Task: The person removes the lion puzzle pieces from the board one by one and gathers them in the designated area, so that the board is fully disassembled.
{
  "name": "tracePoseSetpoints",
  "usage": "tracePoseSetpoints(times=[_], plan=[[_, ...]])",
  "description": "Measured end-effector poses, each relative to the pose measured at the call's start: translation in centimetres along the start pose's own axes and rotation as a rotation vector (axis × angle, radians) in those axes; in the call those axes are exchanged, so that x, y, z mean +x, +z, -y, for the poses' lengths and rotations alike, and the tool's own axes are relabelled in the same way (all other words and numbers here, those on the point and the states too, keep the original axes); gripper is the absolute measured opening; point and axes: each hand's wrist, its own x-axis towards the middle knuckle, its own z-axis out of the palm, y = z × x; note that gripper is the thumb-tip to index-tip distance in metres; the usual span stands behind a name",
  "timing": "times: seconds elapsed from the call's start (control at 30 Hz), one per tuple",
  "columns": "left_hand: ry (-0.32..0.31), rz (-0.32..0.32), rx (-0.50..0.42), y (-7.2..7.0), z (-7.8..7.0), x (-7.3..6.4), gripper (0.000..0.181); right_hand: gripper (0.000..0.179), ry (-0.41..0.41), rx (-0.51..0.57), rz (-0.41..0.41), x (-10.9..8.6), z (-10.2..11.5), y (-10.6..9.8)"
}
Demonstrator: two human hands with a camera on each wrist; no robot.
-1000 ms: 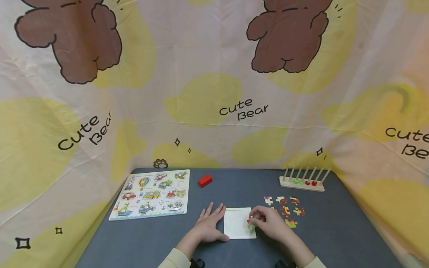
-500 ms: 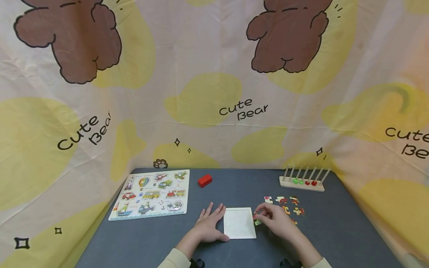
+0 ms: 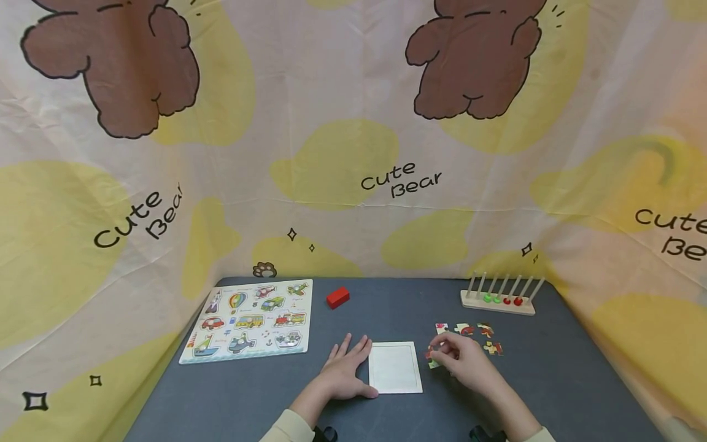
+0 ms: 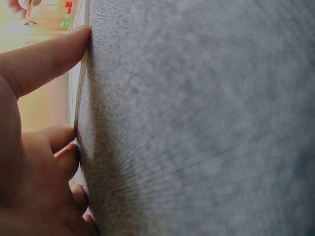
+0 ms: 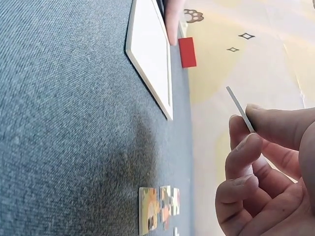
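My right hand (image 3: 465,363) pinches a jigsaw puzzle piece (image 3: 432,361) between thumb and fingertips, just right of a square white puzzle tray (image 3: 394,391). The right wrist view shows this piece (image 5: 237,104) edge-on, raised above the table, its picture side turned away. My left hand (image 3: 345,373) lies spread at the tray's left side; in the left wrist view its thumb and a fingertip touch the tray's edge. Loose puzzle pieces (image 3: 493,348) lie on the table beyond and beside my right hand, which hides some of them.
A picture board (image 3: 254,350) with vehicle shapes lies at the back left of the dark table, beside a red block (image 3: 338,298). At the back right stands a wooden peg rack (image 3: 497,302) with green and red beads. A patterned curtain (image 3: 331,184) rises behind.
My right hand has moved right with the puzzle piece, from over the tray's right edge to beside the loose pieces. My left hand has stayed put.
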Motion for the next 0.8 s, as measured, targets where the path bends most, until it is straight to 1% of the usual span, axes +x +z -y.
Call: tracePoseSetpoints(times=[0.27,0.53,0.8], plan=[[-0.002,0.007,0.004,0.0,0.1,0.1,0.103,0.010,0.014,-0.010,-0.005,-0.2,-0.3,-0.4],[0.001,0.005,0.000,0.0,0.1,0.1,0.103,0.014,0.021,-0.014,-0.023,-0.4,-0.4,-0.8],[-0.002,0.009,0.003,0.1,0.2,0.2,0.103,0.015,0.032,-0.018,-0.019,-0.6,-0.8,-1.2]])
